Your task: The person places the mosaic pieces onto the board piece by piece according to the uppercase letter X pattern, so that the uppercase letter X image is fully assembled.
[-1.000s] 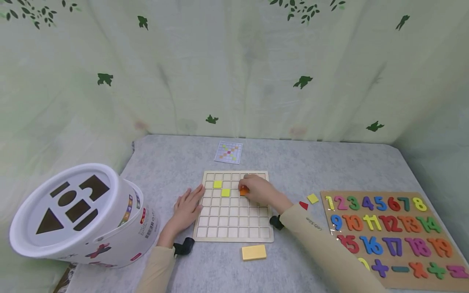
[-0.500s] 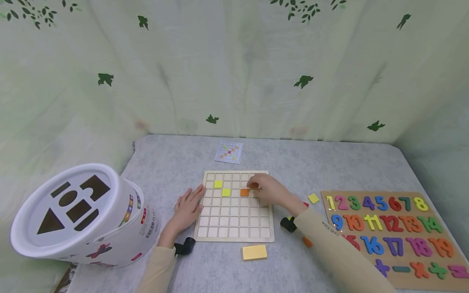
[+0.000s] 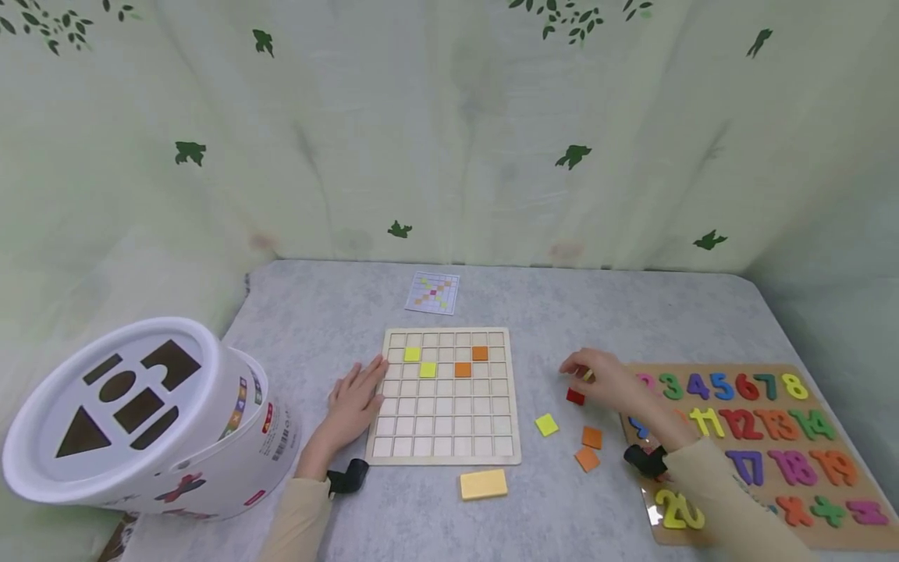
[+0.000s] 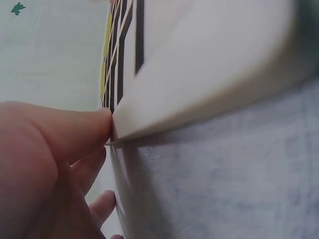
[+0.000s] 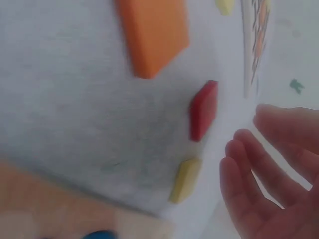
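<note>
A wooden grid board lies in the middle of the table. Two yellow tiles and two orange tiles sit in its upper cells. My left hand rests at the board's left edge; in the left wrist view the thumb touches the rim. To the right of the board, my right hand hovers above a red tile and a partly covered yellow tile. Its fingers are loosely bent and apart, with nothing between them.
A loose yellow tile and two orange tiles lie right of the board. A number puzzle board is at far right, under the right forearm. A yellow block, a pattern card and a white shape-sorter bucket surround the grid.
My right hand let go of an orange tile in the grid's upper right and moved right, to the loose tiles. Both orange tiles on the grid now show. The left hand stayed put.
</note>
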The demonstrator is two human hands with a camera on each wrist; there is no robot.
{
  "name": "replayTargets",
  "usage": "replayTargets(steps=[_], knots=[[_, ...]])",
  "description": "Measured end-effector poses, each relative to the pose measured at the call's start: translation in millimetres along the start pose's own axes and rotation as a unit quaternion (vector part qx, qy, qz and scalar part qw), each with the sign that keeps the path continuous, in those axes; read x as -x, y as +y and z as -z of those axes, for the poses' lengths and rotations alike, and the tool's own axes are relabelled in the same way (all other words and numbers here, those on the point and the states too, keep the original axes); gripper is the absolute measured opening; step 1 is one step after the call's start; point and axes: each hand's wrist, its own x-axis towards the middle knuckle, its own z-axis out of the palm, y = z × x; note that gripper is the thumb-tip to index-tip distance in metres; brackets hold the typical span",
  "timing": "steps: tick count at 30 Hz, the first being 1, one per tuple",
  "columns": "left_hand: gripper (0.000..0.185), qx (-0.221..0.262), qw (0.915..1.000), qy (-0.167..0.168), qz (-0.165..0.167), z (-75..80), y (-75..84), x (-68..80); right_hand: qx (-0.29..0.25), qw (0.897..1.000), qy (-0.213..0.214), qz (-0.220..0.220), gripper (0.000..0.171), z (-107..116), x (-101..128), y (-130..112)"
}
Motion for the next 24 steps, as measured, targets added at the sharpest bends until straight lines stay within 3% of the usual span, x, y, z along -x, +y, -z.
replayTargets(steps=[6,11,17,24], knots=[[0.053,0.005,0.9999,0.009,-0.013,1.3,-0.8,3.4,0.017,1.000,-0.013,-0.012,0.022,-5.2,14.3,10.0],[0.052,0.012,0.9996,0.010,-0.024,2.0,-1.6,4.9,0.053,0.999,0.002,0.004,0.024,-13.0,15.1,11.8],[0.052,0.003,0.9995,0.012,-0.028,0.7,-1.7,4.9,0.066,0.998,0.002,-0.008,0.021,-14.1,11.6,6.7],[0.052,0.006,0.9995,0.010,-0.028,0.3,-1.8,5.8,0.052,0.998,0.013,0.038,0.021,-17.1,-4.8,-12.3]])
